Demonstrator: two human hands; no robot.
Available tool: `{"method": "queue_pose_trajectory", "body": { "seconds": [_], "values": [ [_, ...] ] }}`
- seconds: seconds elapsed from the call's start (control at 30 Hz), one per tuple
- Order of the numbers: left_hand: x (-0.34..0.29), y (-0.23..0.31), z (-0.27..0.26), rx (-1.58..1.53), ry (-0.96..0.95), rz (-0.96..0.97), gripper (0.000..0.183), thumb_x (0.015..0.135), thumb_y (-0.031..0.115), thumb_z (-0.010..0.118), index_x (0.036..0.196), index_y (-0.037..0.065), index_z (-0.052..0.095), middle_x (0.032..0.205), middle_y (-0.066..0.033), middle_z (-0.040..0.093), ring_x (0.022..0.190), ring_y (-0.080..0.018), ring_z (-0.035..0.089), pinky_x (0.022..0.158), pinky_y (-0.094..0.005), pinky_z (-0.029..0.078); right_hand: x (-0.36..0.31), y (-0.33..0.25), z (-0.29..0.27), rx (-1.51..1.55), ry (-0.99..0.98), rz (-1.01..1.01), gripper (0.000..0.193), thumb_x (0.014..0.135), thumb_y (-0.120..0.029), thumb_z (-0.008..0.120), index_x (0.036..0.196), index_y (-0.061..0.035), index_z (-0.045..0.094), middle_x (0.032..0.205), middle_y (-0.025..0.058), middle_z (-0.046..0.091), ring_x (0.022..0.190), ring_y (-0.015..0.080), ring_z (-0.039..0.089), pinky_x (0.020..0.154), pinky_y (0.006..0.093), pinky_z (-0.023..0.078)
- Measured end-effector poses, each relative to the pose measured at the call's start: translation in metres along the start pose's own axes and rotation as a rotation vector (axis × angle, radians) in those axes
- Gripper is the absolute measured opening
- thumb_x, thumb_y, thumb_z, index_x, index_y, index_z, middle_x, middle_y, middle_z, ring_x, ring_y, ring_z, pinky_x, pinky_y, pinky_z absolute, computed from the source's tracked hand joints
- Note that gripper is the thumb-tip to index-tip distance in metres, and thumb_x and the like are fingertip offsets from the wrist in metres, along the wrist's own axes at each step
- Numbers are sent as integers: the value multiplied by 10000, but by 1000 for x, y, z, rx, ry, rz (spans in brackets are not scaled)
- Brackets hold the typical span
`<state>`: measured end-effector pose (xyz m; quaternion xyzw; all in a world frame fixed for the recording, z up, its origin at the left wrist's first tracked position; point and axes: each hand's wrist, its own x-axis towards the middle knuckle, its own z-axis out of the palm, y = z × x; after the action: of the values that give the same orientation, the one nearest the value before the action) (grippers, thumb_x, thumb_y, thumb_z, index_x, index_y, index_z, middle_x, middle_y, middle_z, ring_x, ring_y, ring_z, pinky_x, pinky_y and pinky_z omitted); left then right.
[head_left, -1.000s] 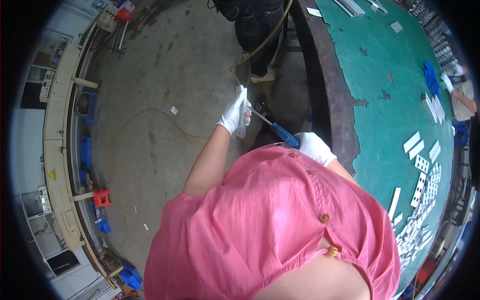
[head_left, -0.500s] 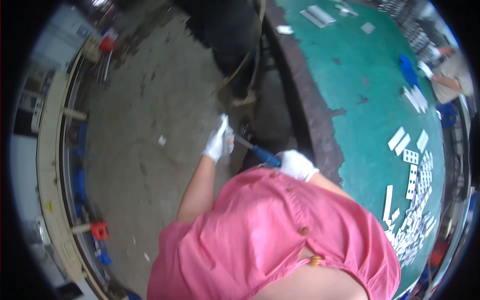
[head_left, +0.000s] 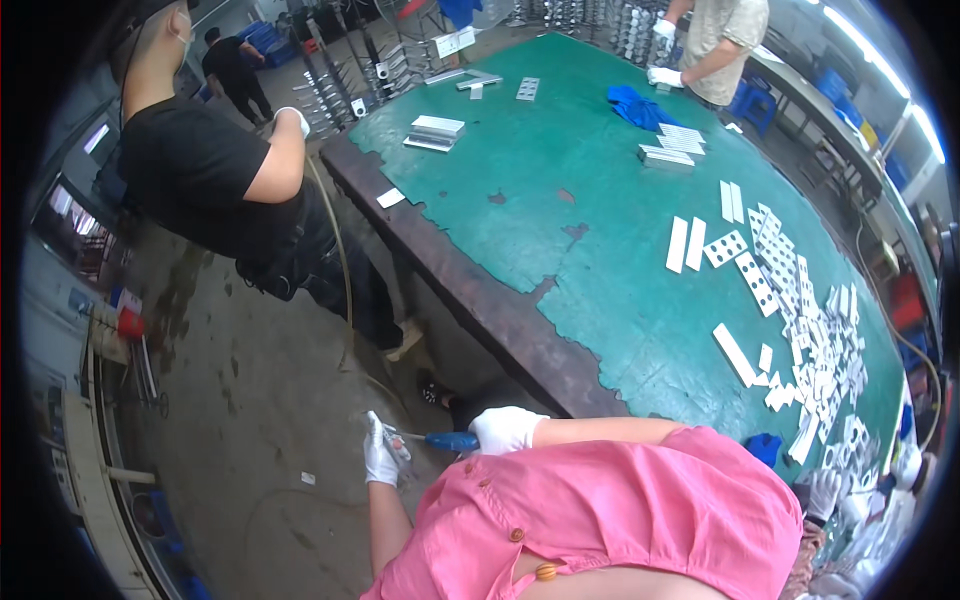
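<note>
Your right grip (head_left: 505,428) is wrapped around the blue handle of a tool (head_left: 447,440), held below the near edge of the green counter (head_left: 600,230) over the concrete floor (head_left: 270,420). Your left grip (head_left: 380,455) pinches a small part at its tip.

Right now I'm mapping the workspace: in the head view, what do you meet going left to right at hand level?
Left hand → blue-handled tool → right hand → green table → scattered white plates.

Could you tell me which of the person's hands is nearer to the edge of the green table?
Right. The right hand grips the blue tool handle just below the table edge; the left hand is farther out over the floor.
</note>
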<state>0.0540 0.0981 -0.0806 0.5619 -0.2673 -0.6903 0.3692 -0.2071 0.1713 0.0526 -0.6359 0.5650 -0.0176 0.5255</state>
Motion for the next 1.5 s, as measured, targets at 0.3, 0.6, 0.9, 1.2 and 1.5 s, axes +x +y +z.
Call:
{"method": "queue_pose_trajectory", "body": {
  "seconds": [0.3,0.6,0.9,1.2,1.5],
  "values": [
    [-3,9,6,17,75,-22,468,787,587,553,723,132,461,502,-14,448,359,-144,439,320,-287,391,1,3,2,-1,-4,-6,341,719,-302,607,905,-19,647,875,203,630,844,349,613,711,387,468],
    [-4,12,5,23,100,-27,455,790,560,571,723,121,472,530,-16,465,367,-141,443,329,-281,396,4,5,4,-30,-11,-3,355,726,-304,609,948,-29,646,894,195,634,874,343,612,728,381,470],
    [-7,15,5,71,68,-15,443,795,549,573,716,124,480,531,-16,467,356,-141,435,327,-281,379,2,2,2,-17,-17,9,338,714,-296,638,937,-41,646,888,188,631,872,333,607,731,380,462],
    [-7,14,4,118,48,-21,450,792,558,570,721,122,481,529,-18,466,352,-148,432,327,-287,383,4,3,3,-16,-31,2,352,711,-291,634,941,-25,641,884,193,630,864,334,607,724,374,461],
    [3,13,-4,31,56,-46,468,776,576,577,713,122,484,538,-23,471,359,-152,440,325,-292,385,1,2,0,-13,-24,-16,358,710,-292,637,942,-19,638,883,199,627,860,336,606,720,373,459]
  ]
}}
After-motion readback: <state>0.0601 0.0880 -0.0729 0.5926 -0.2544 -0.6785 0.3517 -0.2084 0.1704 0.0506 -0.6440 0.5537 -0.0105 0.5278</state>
